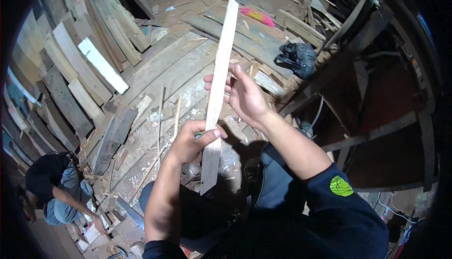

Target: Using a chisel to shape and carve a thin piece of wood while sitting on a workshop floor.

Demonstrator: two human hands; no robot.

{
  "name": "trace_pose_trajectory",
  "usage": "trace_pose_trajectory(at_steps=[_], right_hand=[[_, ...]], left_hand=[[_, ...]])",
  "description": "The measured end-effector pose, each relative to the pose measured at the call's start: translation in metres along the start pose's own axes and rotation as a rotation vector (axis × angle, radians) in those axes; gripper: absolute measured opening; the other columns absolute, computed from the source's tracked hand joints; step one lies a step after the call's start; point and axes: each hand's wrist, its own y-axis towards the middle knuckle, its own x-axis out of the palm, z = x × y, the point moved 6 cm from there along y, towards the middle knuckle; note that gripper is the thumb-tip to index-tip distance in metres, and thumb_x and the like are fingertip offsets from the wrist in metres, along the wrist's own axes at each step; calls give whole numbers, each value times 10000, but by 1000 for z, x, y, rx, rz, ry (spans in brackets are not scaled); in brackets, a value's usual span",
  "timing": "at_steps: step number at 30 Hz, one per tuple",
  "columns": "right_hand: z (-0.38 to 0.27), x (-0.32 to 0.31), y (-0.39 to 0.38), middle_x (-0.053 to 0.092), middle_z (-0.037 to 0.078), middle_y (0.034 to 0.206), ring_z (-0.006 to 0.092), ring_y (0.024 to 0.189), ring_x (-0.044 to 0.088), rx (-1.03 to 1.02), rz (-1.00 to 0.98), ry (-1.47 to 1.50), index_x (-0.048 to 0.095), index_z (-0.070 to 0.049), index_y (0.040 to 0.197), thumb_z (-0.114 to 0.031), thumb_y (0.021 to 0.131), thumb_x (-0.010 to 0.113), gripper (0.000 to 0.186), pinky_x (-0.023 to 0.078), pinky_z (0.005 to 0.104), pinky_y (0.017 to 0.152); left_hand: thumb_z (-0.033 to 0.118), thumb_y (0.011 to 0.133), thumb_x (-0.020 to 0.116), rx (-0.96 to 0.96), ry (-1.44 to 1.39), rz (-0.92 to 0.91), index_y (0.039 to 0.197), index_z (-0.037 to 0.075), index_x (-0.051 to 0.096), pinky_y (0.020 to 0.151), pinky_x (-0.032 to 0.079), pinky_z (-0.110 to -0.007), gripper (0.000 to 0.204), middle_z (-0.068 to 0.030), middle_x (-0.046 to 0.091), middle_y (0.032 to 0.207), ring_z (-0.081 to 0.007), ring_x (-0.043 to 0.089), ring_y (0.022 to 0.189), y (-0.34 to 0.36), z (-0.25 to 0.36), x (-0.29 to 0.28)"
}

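Note:
A long, narrow pale wooden board point(219, 89) stands nearly upright in my view, slightly slanted, its far end at the top. My left hand point(190, 143) grips it low down, thumb across its face. My right hand point(247, 96) is beside and behind the upper middle of the board, palm turned up, fingers spread and loosely curled with their tips showing past its left edge; whether they touch it is hard to tell.
Planks point(70, 61) lean in rows at the left. A co-worker point(52, 183) crouches at lower left. Wood offcuts point(120, 132) litter the floor point(174, 56). A black bag point(296, 59), a pink-yellow fluffy item point(256, 16) and a dark frame point(376, 132) are to the right.

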Motion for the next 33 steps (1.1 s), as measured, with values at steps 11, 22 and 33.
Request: trace_pose_trajectory(at_steps=[11,22,33], right_hand=[[23,34,-22,615,107,1129,180,1066,565,1,-349,-638,557,35,1215,-265,994,498,377,439,320,944],[16,-3,-6,631,113,939,198,858,625,36,-92,-246,539,6,1106,-240,1029,385,300,519,320,780],[10,17,-20,335,-36,502,82,369,337,195,-340,67,508,-93,973,-398,1011,366,339,298,206,394]], left_hand=[[208,967,566,36,-8,57,798,19,622,527,382,-254,260,21,511,585,-76,476,560,-3,-11,-8],[106,858,668,165,41,811,868,-1,663,643,433,-228,107,-18,603,752,-79,531,680,-16,-4,-69],[-84,741,571,65,595,583,1011,6,558,913,436,-390,285,-213,588,1037,-367,563,1029,-10,-11,-62]])
